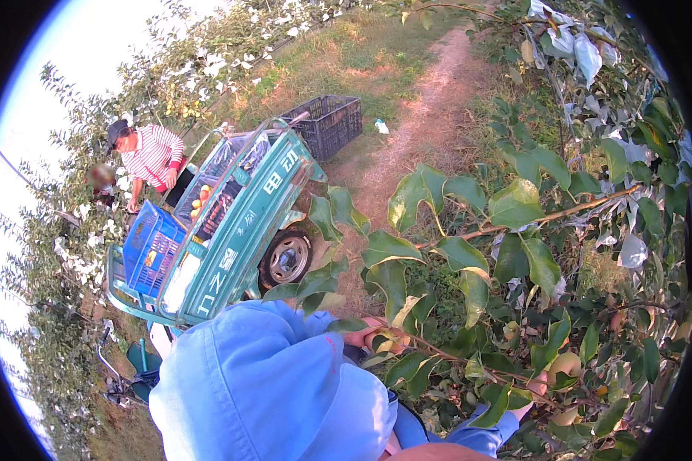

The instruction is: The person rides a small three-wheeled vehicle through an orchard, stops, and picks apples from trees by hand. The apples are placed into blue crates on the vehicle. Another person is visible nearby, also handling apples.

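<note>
My left hand is closed around a yellow-pink apple among the leaves of an apple branch. My right hand, partly covered by leaves, has its fingers beside a pale apple on the tree; its grip is not clear. Another pale apple hangs just below it. Pale blue sleeves lead to both hands, and a large blue cloth hat or hood fills the lower middle and hides much of the arms.
A green cargo tricycle carries a blue crate and loose apples. Beside it stands a person in a striped shirt; another is partly visible behind. A black crate sits near a dirt path. Pale bags hang in branches.
</note>
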Demonstrator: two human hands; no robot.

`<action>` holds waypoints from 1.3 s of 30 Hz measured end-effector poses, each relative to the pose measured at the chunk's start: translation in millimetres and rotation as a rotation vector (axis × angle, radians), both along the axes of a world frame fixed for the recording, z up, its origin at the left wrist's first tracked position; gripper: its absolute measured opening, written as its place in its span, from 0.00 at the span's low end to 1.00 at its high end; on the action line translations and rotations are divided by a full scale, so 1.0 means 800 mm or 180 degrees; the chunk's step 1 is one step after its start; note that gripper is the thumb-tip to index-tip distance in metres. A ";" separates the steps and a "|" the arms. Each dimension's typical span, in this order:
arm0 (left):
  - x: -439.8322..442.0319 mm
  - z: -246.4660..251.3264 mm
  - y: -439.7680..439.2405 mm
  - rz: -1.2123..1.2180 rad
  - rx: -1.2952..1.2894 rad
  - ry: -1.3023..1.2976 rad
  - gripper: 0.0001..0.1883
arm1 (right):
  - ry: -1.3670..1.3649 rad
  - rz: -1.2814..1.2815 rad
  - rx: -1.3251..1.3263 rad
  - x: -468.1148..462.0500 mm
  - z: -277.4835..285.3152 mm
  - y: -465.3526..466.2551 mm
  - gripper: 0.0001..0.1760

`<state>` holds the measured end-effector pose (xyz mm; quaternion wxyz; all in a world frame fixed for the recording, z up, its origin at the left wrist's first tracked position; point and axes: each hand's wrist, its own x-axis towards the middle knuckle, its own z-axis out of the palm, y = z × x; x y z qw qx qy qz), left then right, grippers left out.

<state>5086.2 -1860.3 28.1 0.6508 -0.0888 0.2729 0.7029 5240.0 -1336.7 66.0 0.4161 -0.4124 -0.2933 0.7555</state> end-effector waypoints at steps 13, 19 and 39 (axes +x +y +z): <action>0.044 0.112 -0.134 0.1509 0.0001 0.0208 0.34 | 0.2758 0.1493 -0.1391 0.129 -0.016 -0.156 0.33; 0.091 0.170 -0.280 0.2928 0.0469 0.0321 0.39 | 0.1850 0.1987 -0.1848 0.151 0.014 -0.325 0.32; 0.037 0.146 -0.645 0.4021 0.0118 0.0655 0.35 | 0.0565 0.4740 -0.3095 -0.214 0.071 -0.883 0.14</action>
